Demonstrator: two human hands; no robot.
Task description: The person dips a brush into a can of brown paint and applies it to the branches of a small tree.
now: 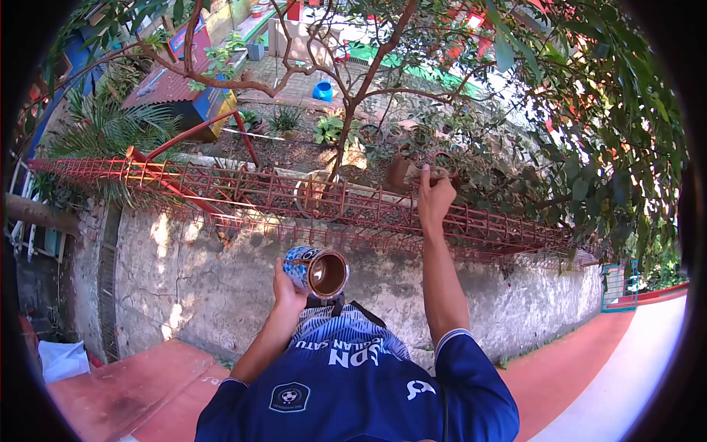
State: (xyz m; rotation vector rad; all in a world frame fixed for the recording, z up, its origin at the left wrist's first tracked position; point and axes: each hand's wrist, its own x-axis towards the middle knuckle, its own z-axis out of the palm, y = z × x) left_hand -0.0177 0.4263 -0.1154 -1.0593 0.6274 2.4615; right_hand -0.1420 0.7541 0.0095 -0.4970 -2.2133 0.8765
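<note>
My left hand [287,289] is wrapped around the side of an open tin can [297,267] with a blue and white label. The can's mouth faces me, and its inside looks brown, with a pale patch at the bottom. My right hand [436,197] is stretched forward over the red metal lattice [383,214], its fingers closed. At the fingertips is a small brownish thing I cannot make out. Just beyond, a brown pot-like object [400,171] blends into the dark foliage.
A weathered concrete wall [243,276] runs below the lattice. Tree branches [361,92] and hanging leaves [589,140] reach across the upper view. Behind are potted plants [285,119] and a blue bucket [322,90]. White cloth or paper [62,361] lies at lower left.
</note>
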